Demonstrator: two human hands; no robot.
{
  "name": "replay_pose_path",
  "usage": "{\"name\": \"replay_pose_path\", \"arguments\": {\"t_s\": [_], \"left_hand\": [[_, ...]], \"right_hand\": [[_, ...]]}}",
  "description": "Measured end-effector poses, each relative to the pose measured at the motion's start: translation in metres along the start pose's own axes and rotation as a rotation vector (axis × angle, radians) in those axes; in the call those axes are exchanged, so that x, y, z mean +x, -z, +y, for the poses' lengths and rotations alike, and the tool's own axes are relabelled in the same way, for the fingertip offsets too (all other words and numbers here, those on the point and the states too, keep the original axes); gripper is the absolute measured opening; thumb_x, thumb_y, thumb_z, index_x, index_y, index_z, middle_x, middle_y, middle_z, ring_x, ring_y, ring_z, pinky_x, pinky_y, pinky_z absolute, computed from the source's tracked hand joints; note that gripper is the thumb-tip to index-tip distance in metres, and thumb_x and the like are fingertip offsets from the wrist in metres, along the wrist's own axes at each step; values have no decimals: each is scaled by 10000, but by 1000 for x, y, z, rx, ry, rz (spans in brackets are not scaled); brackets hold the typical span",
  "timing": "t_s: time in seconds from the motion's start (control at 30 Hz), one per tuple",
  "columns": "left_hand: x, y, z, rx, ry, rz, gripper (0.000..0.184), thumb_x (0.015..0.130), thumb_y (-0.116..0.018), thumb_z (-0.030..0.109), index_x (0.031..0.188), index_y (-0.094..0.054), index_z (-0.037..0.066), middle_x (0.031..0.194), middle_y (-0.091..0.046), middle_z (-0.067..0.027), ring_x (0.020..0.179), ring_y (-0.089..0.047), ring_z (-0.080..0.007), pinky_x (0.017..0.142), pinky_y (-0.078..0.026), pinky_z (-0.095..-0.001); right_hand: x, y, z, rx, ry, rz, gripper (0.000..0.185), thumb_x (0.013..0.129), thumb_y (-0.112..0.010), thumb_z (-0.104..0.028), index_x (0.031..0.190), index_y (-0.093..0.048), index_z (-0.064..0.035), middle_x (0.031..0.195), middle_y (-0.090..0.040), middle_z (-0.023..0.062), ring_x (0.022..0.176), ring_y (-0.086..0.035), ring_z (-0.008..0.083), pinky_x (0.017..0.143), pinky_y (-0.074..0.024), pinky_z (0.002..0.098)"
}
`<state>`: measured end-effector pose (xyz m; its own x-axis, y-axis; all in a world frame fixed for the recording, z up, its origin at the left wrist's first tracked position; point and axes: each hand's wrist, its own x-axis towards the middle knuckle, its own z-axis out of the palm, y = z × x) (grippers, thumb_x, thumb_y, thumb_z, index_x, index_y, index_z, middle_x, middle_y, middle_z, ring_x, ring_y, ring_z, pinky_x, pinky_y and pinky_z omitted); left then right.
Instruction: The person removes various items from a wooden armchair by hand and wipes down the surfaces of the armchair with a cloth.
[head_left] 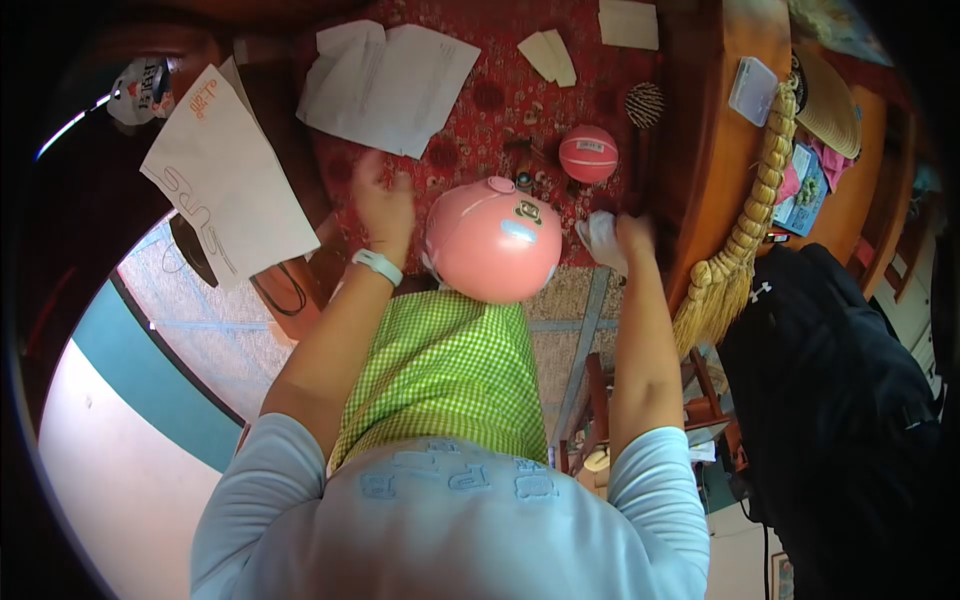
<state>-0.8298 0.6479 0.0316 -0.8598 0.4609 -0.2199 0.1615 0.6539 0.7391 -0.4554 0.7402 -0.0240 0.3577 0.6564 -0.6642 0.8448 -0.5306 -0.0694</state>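
Observation:
A shiny pink helmet (490, 245) with a small bear sticker and a pale blue patch rests at the near edge of the red patterned cloth, in front of my body. Just left of it is my left hand (385, 205), raised and smeared by motion, with a pale watch band on the wrist; its fingers are too blurred to read. On the other side, my right hand (634, 236) grips a crumpled white cloth (603, 240), apart from the helmet. Beyond the helmet, a small pink ball (588, 153) lies on the red cloth.
White papers (385, 85) and a spiky striped ball (644, 105) lie farther back. A large printed sheet (230, 180) is at left. At right, a braided straw piece (745, 220) hangs by a wooden surface (725, 150), near a black bag (815, 350).

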Motion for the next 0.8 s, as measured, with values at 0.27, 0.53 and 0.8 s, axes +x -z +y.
{"name": "replay_pose_path", "arguments": {"t_s": [0.27,0.53,0.8], "left_hand": [[-65,-52,52,600,-363,-914,591,739,-639,390,1197,-493,45,1262,-457,-136,1171,-423,-305,989,-329,-411],[-59,-25,68,748,-196,-1020,656,665,-631,519,1131,-531,68,1221,-481,-130,1187,-397,-289,989,-303,-448],[-45,-49,24,770,-210,-1083,541,672,-631,437,1074,-570,80,1062,-558,-147,1061,-502,-284,881,-399,-399]], "right_hand": [[-42,7,9,-66,66,-129,409,780,-607,-274,1065,-557,15,997,-588,273,970,-562,386,821,-433,379],[-94,9,9,153,-34,-218,542,798,-568,-308,1221,-470,16,1187,-496,274,1123,-470,388,939,-372,377],[-97,-1,15,167,-76,-222,526,786,-584,-329,1158,-509,35,1138,-529,271,1085,-495,391,914,-387,383]]}}
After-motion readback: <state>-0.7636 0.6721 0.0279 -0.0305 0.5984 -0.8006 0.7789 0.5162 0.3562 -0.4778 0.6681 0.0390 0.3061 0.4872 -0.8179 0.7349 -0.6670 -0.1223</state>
